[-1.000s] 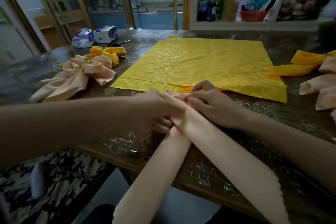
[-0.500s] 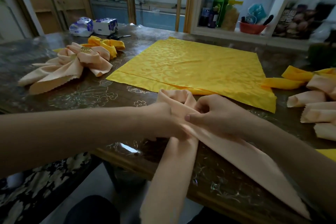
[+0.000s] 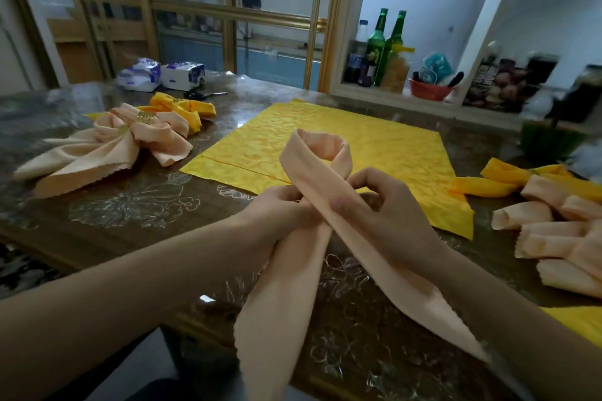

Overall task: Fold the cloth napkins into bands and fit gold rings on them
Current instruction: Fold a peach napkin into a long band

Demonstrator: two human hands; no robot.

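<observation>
Two white-and-blue wrapped tissue packs [image 3: 184, 75] lie at the far left of the dark glass-topped counter [image 3: 130, 205], with black-handled scissors [image 3: 205, 94] just beside them. Nearer, a fanned peach cloth napkin [image 3: 107, 153] sits gathered in a gold ring [image 3: 146, 116], and a fanned yellow cloth napkin [image 3: 187, 109] touches its far side. A flat yellow patterned cloth [image 3: 384, 153] is spread over the middle of the counter. At the right edge lies a heap of rolled peach napkins [image 3: 553, 238], with a folded yellow band [image 3: 498, 181] at its far end.

On the shelf behind the counter, green glass bottles [image 3: 377, 41] stand upright beside a red plastic bowl [image 3: 430, 90]. A dark handle sticks out of the bowl; what else it holds is too blurred to tell.

The peach cloth band [image 3: 301, 172] is held up over the near edge of the flat yellow cloth. It forms an upright loop, and its two ends cross between the hands and trail past the counter's near edge. The left hand [image 3: 280, 210] reaches in from the left, its fingers curled round the crossing. The right hand [image 3: 387, 208] pinches the same crossing, thumb pressed on top of the band and forefinger arched above it.
</observation>
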